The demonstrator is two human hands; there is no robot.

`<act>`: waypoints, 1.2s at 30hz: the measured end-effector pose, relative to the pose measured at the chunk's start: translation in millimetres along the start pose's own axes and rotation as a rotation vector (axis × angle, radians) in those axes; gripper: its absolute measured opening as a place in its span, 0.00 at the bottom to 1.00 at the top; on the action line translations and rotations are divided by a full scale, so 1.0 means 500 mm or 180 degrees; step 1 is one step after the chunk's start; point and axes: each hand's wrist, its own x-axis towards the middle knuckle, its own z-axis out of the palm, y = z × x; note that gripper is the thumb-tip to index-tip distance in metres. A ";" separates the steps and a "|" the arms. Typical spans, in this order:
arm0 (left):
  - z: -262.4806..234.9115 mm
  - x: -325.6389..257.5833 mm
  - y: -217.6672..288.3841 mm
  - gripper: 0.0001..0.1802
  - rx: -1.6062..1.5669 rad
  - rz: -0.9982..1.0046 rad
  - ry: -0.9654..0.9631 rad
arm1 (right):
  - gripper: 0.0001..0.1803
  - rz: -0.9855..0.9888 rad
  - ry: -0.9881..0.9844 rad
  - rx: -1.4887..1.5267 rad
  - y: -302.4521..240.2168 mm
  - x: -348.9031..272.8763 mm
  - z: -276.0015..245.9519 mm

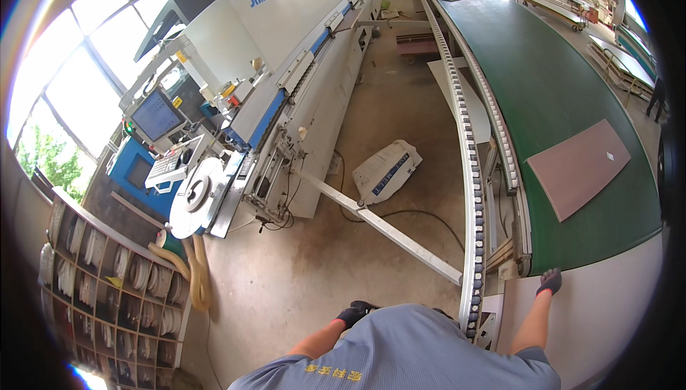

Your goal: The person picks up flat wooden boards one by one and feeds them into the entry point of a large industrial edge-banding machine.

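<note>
My right hand [549, 282], in a dark glove that leaves the fingertips bare, is at the far edge of a large pale panel [593, 311]. Its fingers are curled over that edge, where the panel meets a green conveyor belt [500, 32]. On the belt ahead lies a brownish-pink board [582, 168] with a small white label. My left hand [355, 313], in a black glove, is low in front of my body above the floor. Its fingers blend together in the dark glove, so I cannot make out whether they hold anything.
A roller rail [468, 154] runs along the belt's left side. A white brace [379, 225] crosses to a long white machine [286, 15] with a monitor [155, 115]. On the floor lie a white sack [386, 171] and a dark cable [429, 213]. A rack [107, 297] of edging rolls stands left.
</note>
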 end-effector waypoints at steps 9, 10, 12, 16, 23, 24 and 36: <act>0.071 0.133 -0.191 0.22 0.0007 -0.0119 0.0088 | 0.33 0.0319 0.0188 0.0182 -0.012 0.092 -0.072; 0.081 0.138 -0.211 0.22 -0.0003 -0.0165 0.0079 | 0.34 0.0200 -0.0011 0.0041 -0.004 0.073 -0.055; 0.094 0.131 -0.234 0.22 -0.0057 -0.0209 0.0105 | 0.39 0.0508 0.0199 0.0098 -0.003 0.057 -0.032; 0.093 0.169 -0.230 0.22 -0.0012 -0.0091 0.0053 | 0.25 0.0474 0.0488 0.0607 -0.019 0.076 -0.096; 0.095 0.171 -0.248 0.22 -0.0031 -0.0011 0.0148 | 0.23 0.0479 0.0827 0.1682 -0.063 0.009 -0.118; 0.094 0.176 -0.249 0.22 -0.0047 0.0038 0.0173 | 0.28 0.0497 0.0981 0.1652 -0.073 0.006 -0.120; 0.002 0.167 0.348 0.14 -0.1420 0.1783 -0.0036 | 0.19 0.0416 0.0227 0.1209 -0.098 -0.196 -0.064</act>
